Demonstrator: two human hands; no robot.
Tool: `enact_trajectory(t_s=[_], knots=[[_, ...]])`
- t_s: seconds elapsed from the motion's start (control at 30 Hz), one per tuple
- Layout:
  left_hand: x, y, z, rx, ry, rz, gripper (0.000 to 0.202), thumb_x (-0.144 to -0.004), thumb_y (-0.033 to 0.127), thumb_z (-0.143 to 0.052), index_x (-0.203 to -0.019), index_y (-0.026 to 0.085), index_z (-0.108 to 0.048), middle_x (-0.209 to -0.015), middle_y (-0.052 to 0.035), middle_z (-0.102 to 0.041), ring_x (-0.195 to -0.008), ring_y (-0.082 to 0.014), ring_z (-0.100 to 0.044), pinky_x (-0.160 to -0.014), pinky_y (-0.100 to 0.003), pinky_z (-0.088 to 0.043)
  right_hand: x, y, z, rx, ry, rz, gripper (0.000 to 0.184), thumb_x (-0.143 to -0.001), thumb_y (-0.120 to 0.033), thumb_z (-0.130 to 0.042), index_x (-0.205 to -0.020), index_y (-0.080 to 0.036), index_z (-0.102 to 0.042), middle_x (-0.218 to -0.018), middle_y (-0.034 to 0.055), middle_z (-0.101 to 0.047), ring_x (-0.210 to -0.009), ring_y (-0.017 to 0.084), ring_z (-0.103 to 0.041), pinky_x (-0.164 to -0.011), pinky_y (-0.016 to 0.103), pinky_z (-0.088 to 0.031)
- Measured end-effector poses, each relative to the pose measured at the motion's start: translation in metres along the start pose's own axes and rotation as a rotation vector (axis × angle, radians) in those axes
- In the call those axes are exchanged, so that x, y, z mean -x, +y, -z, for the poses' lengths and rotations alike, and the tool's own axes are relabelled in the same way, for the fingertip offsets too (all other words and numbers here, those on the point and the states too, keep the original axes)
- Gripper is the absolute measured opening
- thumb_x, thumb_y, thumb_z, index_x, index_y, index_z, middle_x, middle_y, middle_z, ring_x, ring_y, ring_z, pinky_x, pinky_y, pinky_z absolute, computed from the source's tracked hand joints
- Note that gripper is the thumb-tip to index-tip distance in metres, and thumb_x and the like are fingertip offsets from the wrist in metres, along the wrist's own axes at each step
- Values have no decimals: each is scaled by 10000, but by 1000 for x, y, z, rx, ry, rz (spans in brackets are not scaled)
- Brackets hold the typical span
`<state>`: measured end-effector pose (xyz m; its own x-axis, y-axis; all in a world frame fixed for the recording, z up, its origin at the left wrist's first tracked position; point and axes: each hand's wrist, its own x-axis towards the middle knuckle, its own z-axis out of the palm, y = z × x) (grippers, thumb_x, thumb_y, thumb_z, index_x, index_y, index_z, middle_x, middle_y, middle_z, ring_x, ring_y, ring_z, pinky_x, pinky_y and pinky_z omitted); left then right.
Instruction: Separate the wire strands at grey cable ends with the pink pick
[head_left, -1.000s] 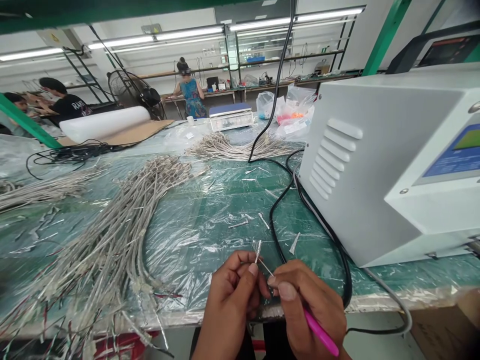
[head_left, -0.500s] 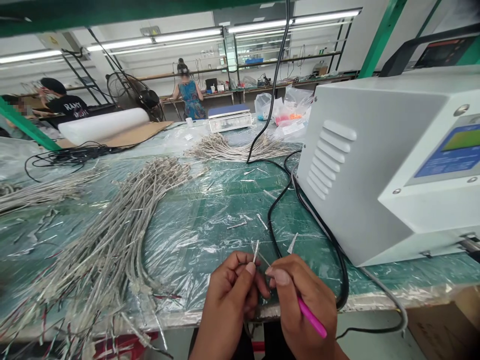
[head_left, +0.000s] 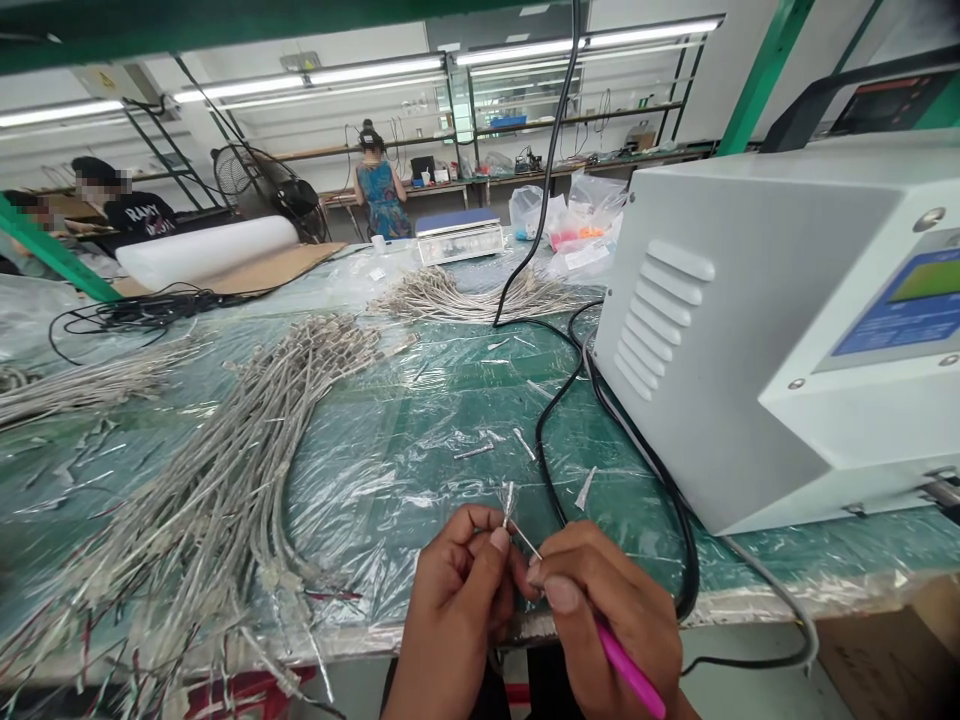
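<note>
Between thumb and fingertips, my left hand [head_left: 469, 585] pinches a cable; its frayed, silvery end [head_left: 508, 500] sticks up past the thumb. My right hand [head_left: 611, 610] is closed round a thin tool with a pink handle [head_left: 630, 668], held like a pen. The tool's slim metal shaft [head_left: 525, 538] slants up to the left, and its tip meets the cable end or lies just beside it. Both hands are close together over the table's front edge. Small foil scraps [head_left: 474, 451] lie beyond them on the plastic-covered green table [head_left: 420, 400].
A large bundle of grey cables [head_left: 247, 440] lies to the left, and another bundle [head_left: 457, 296] farther back. At the right stands a grey machine [head_left: 720, 330], with black cords [head_left: 551, 420] along its left side. Co-workers sit in the background.
The tool's shaft now shows more plainly, its tip against or near the cable end. My right hand has shifted slightly down and right. The left hand is almost unmoved.
</note>
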<state>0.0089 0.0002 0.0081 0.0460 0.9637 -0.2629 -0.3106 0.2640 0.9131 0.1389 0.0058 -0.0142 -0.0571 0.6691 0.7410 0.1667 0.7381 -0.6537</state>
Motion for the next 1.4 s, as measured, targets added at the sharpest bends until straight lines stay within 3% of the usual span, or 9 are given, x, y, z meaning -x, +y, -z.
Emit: enact_trajectory(t_s=[0.27,0.73,0.9,1.1,1.3,1.4], knots=[[-3,1,-2,-12,4,-9,209,-911,358,-603,-839,165,-568,-530,81,-466,-399,-26,-273,-392,-142,-249,3,0,-1,-8,-3,1,187,-878,4,-463,-880,-140,-581,-717,42,-581,-696,149,-565,-605,273,-473],[-3,-1,-2,-37,-7,-5,225,-911,382,-596,-847,169,-561,-570,50,-558,-390,-23,-256,-384,-145,-232,1,2,-4,79,-10,-43,194,-922,-24,-458,-867,-161,-585,-745,43,-595,-732,159,-589,-632,273,-493],[-2,-1,-3,-46,-13,-9,226,-904,367,-610,-827,158,-567,-580,40,-573,-390,-19,-259,-389,-150,-218,-1,1,-6,104,47,-85,197,-936,-28,-460,-860,-160,-584,-774,36,-582,-722,137,-572,-637,254,-477],[1,-1,-3,28,26,-37,197,-895,347,-617,-864,162,-557,-597,15,-611,-406,-30,-256,-417,-180,-210,2,5,-7,112,246,-228,158,-947,-84,-504,-874,-172,-612,-830,42,-580,-718,146,-567,-628,273,-475],[4,0,-2,19,32,-21,237,-879,390,-628,-893,170,-540,-583,12,-617,-396,-32,-260,-417,-187,-217,6,2,1,-3,55,-44,189,-912,-49,-459,-906,-158,-613,-770,40,-608,-721,161,-596,-615,284,-469],[3,0,-2,24,21,-14,238,-877,388,-628,-883,166,-540,-571,21,-601,-394,-31,-247,-412,-187,-205,3,0,2,-15,28,-25,193,-899,-41,-449,-881,-154,-605,-739,35,-605,-686,151,-589,-591,278,-459]])
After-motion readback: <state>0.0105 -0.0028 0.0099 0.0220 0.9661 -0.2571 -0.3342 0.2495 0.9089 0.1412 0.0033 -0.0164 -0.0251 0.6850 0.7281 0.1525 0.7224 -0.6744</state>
